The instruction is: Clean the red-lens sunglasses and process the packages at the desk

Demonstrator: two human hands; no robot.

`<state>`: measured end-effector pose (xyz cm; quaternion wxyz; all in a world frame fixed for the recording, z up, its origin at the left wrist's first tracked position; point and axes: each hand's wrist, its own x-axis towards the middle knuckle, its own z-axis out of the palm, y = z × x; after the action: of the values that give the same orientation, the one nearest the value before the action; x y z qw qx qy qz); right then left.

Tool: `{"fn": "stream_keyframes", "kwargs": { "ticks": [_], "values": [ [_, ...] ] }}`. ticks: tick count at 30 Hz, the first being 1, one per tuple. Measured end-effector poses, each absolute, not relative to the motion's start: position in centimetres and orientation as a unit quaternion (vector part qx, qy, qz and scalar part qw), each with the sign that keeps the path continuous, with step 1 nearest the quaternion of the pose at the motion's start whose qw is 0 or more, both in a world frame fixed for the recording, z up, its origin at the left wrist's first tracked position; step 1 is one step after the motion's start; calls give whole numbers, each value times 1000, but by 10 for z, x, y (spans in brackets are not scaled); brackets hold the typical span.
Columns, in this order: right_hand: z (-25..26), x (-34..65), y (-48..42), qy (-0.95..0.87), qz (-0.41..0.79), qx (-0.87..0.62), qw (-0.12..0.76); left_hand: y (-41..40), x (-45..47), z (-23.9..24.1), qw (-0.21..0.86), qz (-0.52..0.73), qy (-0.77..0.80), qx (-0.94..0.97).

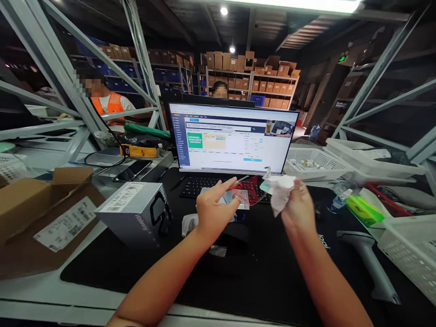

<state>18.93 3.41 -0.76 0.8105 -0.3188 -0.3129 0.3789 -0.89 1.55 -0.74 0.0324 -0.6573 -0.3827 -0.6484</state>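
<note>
My right hand (300, 204) pinches a crumpled white tissue (278, 193) in front of the monitor's lower right corner. My left hand (216, 206) has thumb and fingers apart above the mat, close to a small clear flat case (243, 200); whether it touches the case I cannot tell. Under my left wrist lies a dark curved object (235, 236), partly hidden, with a crumpled white piece (189, 224) at its left. A grey printed box (136, 213) stands left of my left hand. Behind both hands is a black keyboard (194, 186), partly under something red and see-through (254, 190).
A lit monitor (218, 159) stands at the back. An opened cardboard box (47, 218) is at left. At right lie a barcode scanner (368, 259), a small spray bottle (339, 200), a green packet (364, 211) and white baskets (412, 236). Co-workers sit beyond the desk.
</note>
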Motion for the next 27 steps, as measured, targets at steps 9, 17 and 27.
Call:
{"fn": "stream_keyframes", "kwargs": {
  "ticks": [9,17,27],
  "values": [
    [-24,109,-14,-422,422,-314,738,19,-8,-19,56,-644,-396,-653],
    [8,153,-5,-365,517,-323,704,12,-3,-17,103,-615,-358,-695],
    [-19,122,-15,-423,349,-397,736,14,-9,-20,137,-607,-367,-692]
  ]
}}
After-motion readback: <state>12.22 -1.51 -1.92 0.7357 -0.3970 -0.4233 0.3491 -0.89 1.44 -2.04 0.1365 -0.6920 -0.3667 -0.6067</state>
